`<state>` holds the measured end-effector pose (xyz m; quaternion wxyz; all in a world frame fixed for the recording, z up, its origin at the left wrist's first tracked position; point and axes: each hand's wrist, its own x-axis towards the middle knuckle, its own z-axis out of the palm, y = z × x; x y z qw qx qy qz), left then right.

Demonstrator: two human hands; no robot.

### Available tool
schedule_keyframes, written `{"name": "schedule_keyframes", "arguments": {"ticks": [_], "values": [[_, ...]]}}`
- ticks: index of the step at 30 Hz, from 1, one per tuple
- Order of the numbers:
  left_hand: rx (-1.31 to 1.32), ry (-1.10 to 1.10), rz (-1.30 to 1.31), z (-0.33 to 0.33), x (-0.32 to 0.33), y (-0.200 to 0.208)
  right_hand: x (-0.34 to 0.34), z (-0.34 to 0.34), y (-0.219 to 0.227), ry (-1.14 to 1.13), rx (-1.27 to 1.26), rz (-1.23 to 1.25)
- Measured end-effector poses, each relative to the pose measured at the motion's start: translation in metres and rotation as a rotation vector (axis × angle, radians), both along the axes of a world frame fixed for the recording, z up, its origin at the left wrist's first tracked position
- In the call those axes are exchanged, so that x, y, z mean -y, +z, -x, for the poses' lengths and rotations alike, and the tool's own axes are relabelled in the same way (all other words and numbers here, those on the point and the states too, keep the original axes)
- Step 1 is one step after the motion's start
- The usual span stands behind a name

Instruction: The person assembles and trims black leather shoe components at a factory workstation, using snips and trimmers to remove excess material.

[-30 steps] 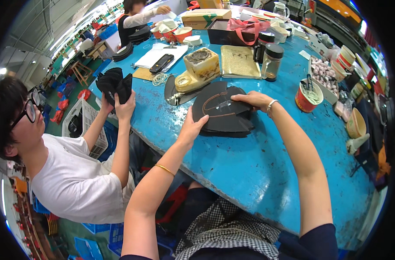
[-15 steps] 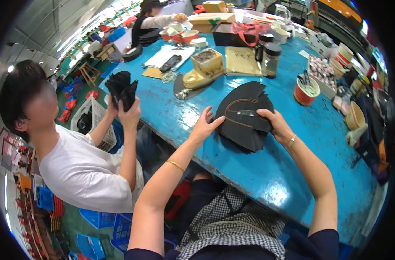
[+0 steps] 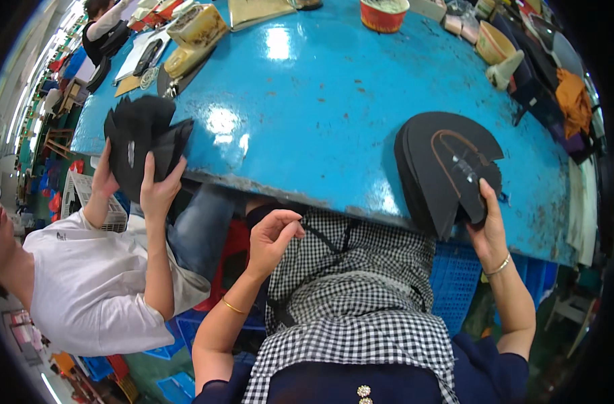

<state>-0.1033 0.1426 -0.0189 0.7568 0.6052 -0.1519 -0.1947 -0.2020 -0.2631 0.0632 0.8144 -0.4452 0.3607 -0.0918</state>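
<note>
A fanned stack of black, rounded flat pieces (image 3: 420,158) stands tilted at the table's right front edge. The top piece bears a curved brown line, a notch and a shiny clear patch. My right hand (image 3: 487,219) is closed on its lower right side, thumb on the face and fingers behind. Above the checked apron (image 3: 347,289), my left hand (image 3: 274,236) is raised off the table, its fingers curled in toward the thumb. Nothing shows in that hand.
On my left, a person in a white shirt (image 3: 85,289) holds a similar black stack (image 3: 135,135) in both hands. Along the far side of the blue table (image 3: 307,114) lie a caked tub (image 3: 198,25), a phone (image 3: 147,57) and a red cup (image 3: 384,15). A blue crate (image 3: 455,276) sits below.
The stack has moved from mid-table to the right front edge in my right hand. My left hand has left it, drawn back over the apron and curled its fingers. The view has shifted.
</note>
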Motion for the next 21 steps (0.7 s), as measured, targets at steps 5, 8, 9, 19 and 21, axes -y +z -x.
{"name": "schedule_keyframes", "arguments": {"ticks": [5, 8, 9, 19, 21], "values": [[0.162, -0.148, -0.607, 0.03, 0.021, -0.06, 0.002, 0.015, 0.004, 0.095, 0.038, -0.063], [0.22, -0.247, -0.749, 0.034, 0.071, -0.087, -0.001, 0.034, 0.011, 0.2, 0.02, 0.027], [0.231, -0.235, -0.744, 0.035, 0.091, -0.095, 0.0, 0.04, 0.012, 0.206, 0.033, 0.035], [0.259, -0.381, -0.737, 0.046, 0.096, -0.078, -0.033, 0.105, -0.005, 0.828, 0.028, 0.328], [-0.013, -0.391, -0.485, 0.055, 0.089, -0.011, -0.054, 0.093, -0.013, 0.991, 0.068, 0.347]]}}
